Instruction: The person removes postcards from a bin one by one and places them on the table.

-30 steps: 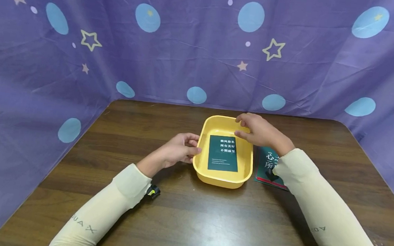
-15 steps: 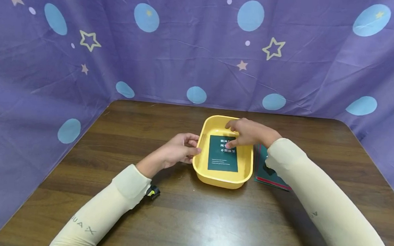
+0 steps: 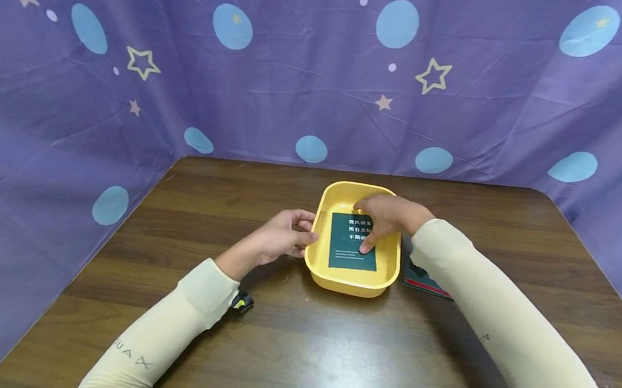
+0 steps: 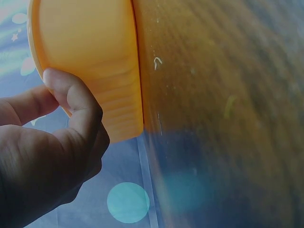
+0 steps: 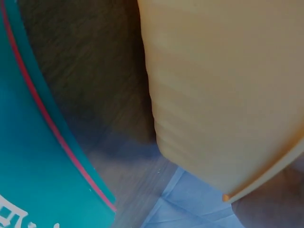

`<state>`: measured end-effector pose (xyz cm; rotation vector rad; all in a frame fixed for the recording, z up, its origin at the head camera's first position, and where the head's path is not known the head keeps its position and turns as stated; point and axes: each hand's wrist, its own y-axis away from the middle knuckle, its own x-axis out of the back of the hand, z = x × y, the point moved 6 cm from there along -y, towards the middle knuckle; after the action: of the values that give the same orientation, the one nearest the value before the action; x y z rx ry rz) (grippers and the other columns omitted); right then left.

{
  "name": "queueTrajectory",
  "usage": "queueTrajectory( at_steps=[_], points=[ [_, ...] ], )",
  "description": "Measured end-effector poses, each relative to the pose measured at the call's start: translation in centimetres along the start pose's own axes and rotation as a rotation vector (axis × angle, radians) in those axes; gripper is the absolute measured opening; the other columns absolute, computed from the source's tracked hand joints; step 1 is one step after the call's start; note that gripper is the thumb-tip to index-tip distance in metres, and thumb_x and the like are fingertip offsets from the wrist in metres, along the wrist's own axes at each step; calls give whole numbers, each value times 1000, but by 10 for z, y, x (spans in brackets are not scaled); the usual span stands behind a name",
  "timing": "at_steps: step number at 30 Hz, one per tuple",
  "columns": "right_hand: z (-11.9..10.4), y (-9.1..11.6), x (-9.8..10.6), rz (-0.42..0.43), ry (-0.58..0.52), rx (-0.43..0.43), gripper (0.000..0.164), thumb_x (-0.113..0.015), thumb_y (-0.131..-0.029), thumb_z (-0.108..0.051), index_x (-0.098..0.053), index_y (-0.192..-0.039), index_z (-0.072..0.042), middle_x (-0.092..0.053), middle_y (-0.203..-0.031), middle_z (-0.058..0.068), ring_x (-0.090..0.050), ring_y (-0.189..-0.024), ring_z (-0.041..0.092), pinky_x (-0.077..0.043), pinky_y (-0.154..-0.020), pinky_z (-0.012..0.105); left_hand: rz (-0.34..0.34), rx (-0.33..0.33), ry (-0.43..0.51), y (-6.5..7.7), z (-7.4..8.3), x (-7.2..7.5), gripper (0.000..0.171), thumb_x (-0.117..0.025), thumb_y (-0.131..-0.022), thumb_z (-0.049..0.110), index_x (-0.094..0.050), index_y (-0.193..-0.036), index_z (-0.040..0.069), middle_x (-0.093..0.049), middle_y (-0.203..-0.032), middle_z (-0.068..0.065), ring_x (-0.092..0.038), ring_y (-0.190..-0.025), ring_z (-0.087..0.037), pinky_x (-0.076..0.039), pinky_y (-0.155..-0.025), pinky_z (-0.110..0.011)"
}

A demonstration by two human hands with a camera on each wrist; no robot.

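Note:
A yellow plastic basin (image 3: 347,287) stands on the table, and a dark green card (image 3: 347,243) with white lettering lies flat inside it. My left hand (image 3: 280,238) pinches the basin's left rim, thumb and fingers on either side; the left wrist view shows the same hold on the basin wall (image 4: 90,38). My right hand (image 3: 390,216) reaches in over the right rim with fingers spread. Its thumb overlaps the card's right side, and its fingertips are near the card's far edge. Only a dark bit of this hand (image 5: 275,204) shows beyond the rim in the right wrist view.
Right of the basin lie green cards or booklets (image 3: 415,281) with a red stripe, partly under my right forearm; they also appear as green sheets (image 5: 42,156) beside the basin. The wooden table (image 3: 245,195) ends at a purple patterned curtain (image 3: 275,94).
My right hand has moved left and down into the basin, its thumb now lower over the card. The left hand and basin have stayed in place.

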<state>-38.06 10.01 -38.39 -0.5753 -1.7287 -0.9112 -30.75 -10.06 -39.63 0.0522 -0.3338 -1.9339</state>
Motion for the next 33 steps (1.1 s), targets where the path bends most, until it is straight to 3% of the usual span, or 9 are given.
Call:
queueTrajectory(
  at_steps=[14, 18, 25, 28, 33],
  points=[
    [-3, -5, -2, 17, 38, -21, 106, -93, -64, -57, -51, -148, -9, -50, -146, 13, -48, -132, 29, -39, -115, 49, 1, 3, 7, 1, -1, 0, 50, -64, -97, -4, -46, -144, -4, -50, -113, -12, -61, -84, -22, -59, -65, -25],
    [-2, -5, 0, 56, 5, -11, 100, -95, -64, -54, -52, -142, -7, -53, -139, 13, -49, -126, 29, -42, -112, 46, -1, 1, 10, 1, -1, 0, 50, -63, -97, -4, -46, -144, -4, -50, -113, -12, -61, -85, -22, -59, -65, -25],
    [-1, -3, 4, 87, -92, 7, 82, -94, -73, -38, -49, -131, -3, -60, -113, 9, -55, -100, 24, -50, -94, 40, -7, -2, 11, 1, -1, 0, 50, -63, -97, -4, -45, -144, -4, -49, -114, -12, -61, -84, -22, -59, -65, -25],
    [-2, -2, 5, 84, -108, 20, 78, -92, -78, -34, -47, -133, -1, -62, -114, 11, -57, -102, 25, -51, -97, 41, -9, 0, 14, 1, -1, 0, 50, -63, -97, -4, -45, -144, -4, -49, -114, -12, -61, -85, -22, -58, -64, -24],
    [-4, -2, 8, 73, -117, 65, 77, -87, -84, -28, -46, -142, 1, -60, -131, 16, -57, -120, 28, -48, -107, 44, -7, 3, 9, 2, 0, 1, 50, -64, -98, -3, -45, -144, -3, -49, -115, -13, -61, -85, -21, -58, -65, -25]
  ],
)
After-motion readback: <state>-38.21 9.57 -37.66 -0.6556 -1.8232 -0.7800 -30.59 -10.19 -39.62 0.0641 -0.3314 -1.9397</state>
